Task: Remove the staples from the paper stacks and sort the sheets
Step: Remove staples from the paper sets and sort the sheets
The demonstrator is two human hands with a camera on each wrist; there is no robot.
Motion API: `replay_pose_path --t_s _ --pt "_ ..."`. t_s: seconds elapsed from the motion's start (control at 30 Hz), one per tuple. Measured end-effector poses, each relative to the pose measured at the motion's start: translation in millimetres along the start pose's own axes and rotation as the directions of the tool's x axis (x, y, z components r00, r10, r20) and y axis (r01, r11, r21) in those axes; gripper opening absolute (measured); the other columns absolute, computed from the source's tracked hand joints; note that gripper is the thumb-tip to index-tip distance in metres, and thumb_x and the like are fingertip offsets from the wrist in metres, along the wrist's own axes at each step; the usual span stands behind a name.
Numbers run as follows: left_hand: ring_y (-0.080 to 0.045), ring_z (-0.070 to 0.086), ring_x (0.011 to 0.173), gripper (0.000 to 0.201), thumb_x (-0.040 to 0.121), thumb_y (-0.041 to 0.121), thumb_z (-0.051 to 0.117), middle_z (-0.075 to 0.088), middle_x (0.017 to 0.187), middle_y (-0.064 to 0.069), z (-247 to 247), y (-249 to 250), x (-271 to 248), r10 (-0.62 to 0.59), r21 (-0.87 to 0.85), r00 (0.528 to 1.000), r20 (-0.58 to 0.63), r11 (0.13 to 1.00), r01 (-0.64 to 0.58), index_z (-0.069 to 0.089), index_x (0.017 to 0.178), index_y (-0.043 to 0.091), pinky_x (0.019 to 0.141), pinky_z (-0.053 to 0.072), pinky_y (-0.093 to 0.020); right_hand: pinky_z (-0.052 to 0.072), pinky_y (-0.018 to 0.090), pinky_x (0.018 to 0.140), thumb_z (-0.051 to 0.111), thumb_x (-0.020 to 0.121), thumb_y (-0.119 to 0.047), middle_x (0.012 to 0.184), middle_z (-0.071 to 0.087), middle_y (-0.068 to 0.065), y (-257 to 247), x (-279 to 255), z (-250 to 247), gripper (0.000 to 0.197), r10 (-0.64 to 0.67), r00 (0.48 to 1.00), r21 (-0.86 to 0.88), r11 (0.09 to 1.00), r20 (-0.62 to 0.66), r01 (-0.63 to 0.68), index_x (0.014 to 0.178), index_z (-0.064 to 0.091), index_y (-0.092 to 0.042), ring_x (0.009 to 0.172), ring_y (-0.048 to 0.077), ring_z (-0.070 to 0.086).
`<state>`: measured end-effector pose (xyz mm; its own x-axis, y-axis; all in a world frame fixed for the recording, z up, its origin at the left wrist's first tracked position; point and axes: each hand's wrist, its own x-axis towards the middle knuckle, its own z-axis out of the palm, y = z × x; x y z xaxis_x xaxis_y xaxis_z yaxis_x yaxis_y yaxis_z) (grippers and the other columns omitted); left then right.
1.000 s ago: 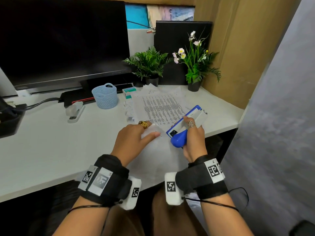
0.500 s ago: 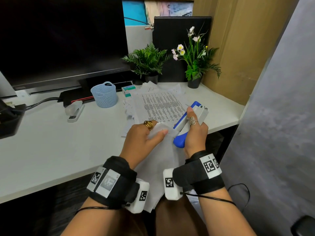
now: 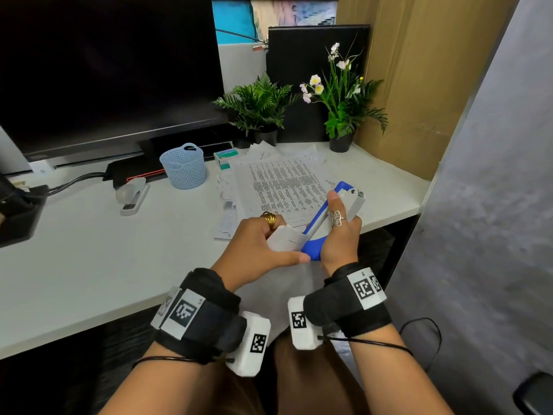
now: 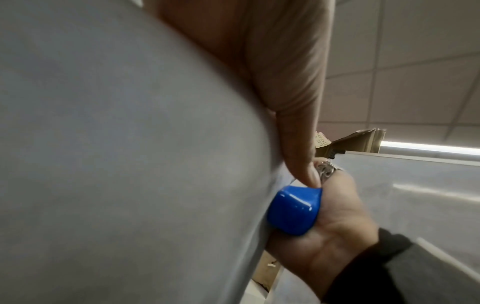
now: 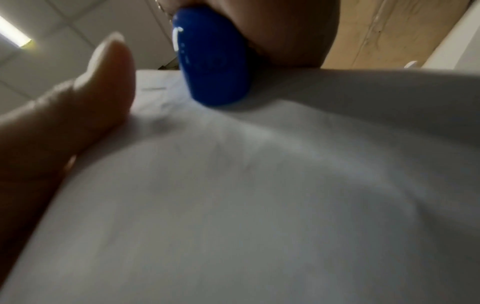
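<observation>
My left hand [image 3: 263, 247] grips a white paper stack [image 3: 284, 239] by its folded corner, lifted off the desk edge toward me; the sheets hang down between my wrists. My right hand [image 3: 338, 235] holds a blue and white staple remover [image 3: 332, 214], thumb along its top, its blue end [image 4: 293, 209] right against the paper corner. In the wrist views the paper [image 5: 259, 195] fills most of the picture and the blue end [image 5: 210, 59] touches it. The staple itself is hidden. A printed sheet pile [image 3: 284, 184] lies on the white desk [image 3: 89, 265] behind my hands.
A light blue basket [image 3: 184, 166], a white stapler [image 3: 133, 194], small paper slips [image 3: 226, 202] and a green-white box [image 3: 224, 158] sit on the desk. A monitor [image 3: 104, 70], two potted plants [image 3: 260, 109] and a grey partition [image 3: 493, 205] at the right bound the space.
Both hands pulled back toward me with the paper stack lifted from the desk. The left hand went from pressing flat to gripping the folded corner, and the remover's end closed in on it.
</observation>
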<state>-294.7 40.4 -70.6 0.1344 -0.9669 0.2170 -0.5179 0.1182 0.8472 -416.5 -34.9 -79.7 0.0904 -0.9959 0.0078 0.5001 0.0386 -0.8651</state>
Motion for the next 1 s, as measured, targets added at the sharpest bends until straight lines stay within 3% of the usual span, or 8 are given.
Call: replay_pose_path --t_s 0.1,0.23,0.33,0.43,0.57,0.67,0.87,1.0 --pt "-0.019 0.062 0.081 0.038 0.065 0.029 0.085 0.066 0.088 -0.007 -1.6 1.1 -1.8 -0.005 0.010 1.000 0.024 1.000 0.005 0.060 0.084 0.008 0.072 0.053 -0.040 0.054 0.041 0.084 0.069 0.075 -0.038 0.091 0.067 0.008 -0.3 1.1 -0.5 0.033 0.044 0.998 0.001 0.999 0.045 -0.044 0.095 0.060 -0.013 0.089 0.027 0.065" --pt "-0.014 0.062 0.092 0.036 0.073 0.028 0.079 0.067 0.101 -0.002 -7.3 -2.1 0.4 -0.025 0.034 0.999 -0.041 0.999 0.026 0.063 0.100 0.011 0.083 0.053 -0.040 0.047 0.050 0.098 0.074 0.055 -0.056 0.110 0.069 0.010 -1.8 5.9 1.5 0.076 0.177 0.984 0.002 0.984 0.026 -0.177 0.116 0.062 -0.012 0.105 0.029 0.064" --pt "-0.014 0.062 0.096 0.038 0.074 0.028 0.078 0.067 0.107 -0.003 -10.6 -1.9 0.0 -0.046 0.045 0.998 -0.048 0.998 0.048 0.063 0.105 0.010 0.087 0.052 -0.037 0.047 0.054 0.097 0.068 0.071 -0.050 0.112 0.068 0.015 -5.4 6.5 -2.8 0.058 0.251 0.966 0.035 0.967 0.056 -0.253 0.117 0.064 -0.014 0.105 0.034 0.064" --pt "-0.012 0.060 0.076 0.026 0.073 0.024 0.080 0.064 0.083 -0.002 -8.1 1.4 -2.0 -0.012 0.033 0.999 -0.042 0.999 0.013 0.059 0.081 0.012 0.069 0.050 -0.030 0.048 0.056 0.094 0.062 0.081 -0.049 0.113 0.067 0.017 -6.1 9.2 -7.6 0.049 0.269 0.962 0.046 0.962 0.050 -0.271 0.115 0.064 -0.014 0.105 0.036 0.064" --pt "-0.001 0.045 0.056 0.035 0.072 0.019 0.081 0.049 0.059 0.014 -1.2 1.3 -4.7 0.007 0.015 0.998 -0.058 1.000 -0.006 0.046 0.065 0.019 0.055 0.036 -0.015 0.047 0.055 0.095 0.069 0.061 -0.059 0.113 0.067 0.016 -8.0 6.8 -3.1 0.068 0.229 0.973 0.062 0.971 0.002 -0.229 0.113 0.064 -0.016 0.106 0.036 0.063" --pt "-0.001 0.045 0.056 0.035 0.072 0.021 0.081 0.048 0.059 0.012 1.2 2.6 -6.6 0.001 0.004 0.998 -0.060 1.000 -0.001 0.046 0.065 0.018 0.056 0.036 -0.016 0.048 0.053 0.096 0.072 0.045 -0.064 0.115 0.066 0.015 -4.7 4.5 -0.8 0.090 0.200 0.977 0.078 0.978 -0.079 -0.194 0.119 0.059 -0.013 0.107 0.035 0.062" --pt "-0.012 0.050 0.067 0.039 0.070 0.031 0.080 0.055 0.074 -0.017 -1.6 5.1 -8.3 0.014 -0.029 1.000 -0.014 0.999 -0.014 0.050 0.070 0.007 0.064 0.041 -0.028 0.054 0.044 0.086 0.062 0.083 -0.042 0.108 0.068 0.011 -0.5 -1.3 -5.8 0.046 0.108 0.994 0.145 0.984 -0.026 -0.103 0.116 0.059 -0.011 0.100 0.030 0.066" --pt "-0.025 0.055 0.073 0.039 0.072 0.034 0.079 0.057 0.078 -0.017 -9.2 6.9 -13.2 0.027 -0.003 0.997 0.067 1.000 -0.027 0.052 0.070 0.006 0.068 0.048 -0.039 0.054 0.045 0.087 0.066 0.068 -0.051 0.101 0.066 0.011 3.3 -8.6 -3.7 0.060 0.095 0.995 0.128 0.987 0.005 -0.095 0.113 0.058 -0.011 0.097 0.029 0.065"
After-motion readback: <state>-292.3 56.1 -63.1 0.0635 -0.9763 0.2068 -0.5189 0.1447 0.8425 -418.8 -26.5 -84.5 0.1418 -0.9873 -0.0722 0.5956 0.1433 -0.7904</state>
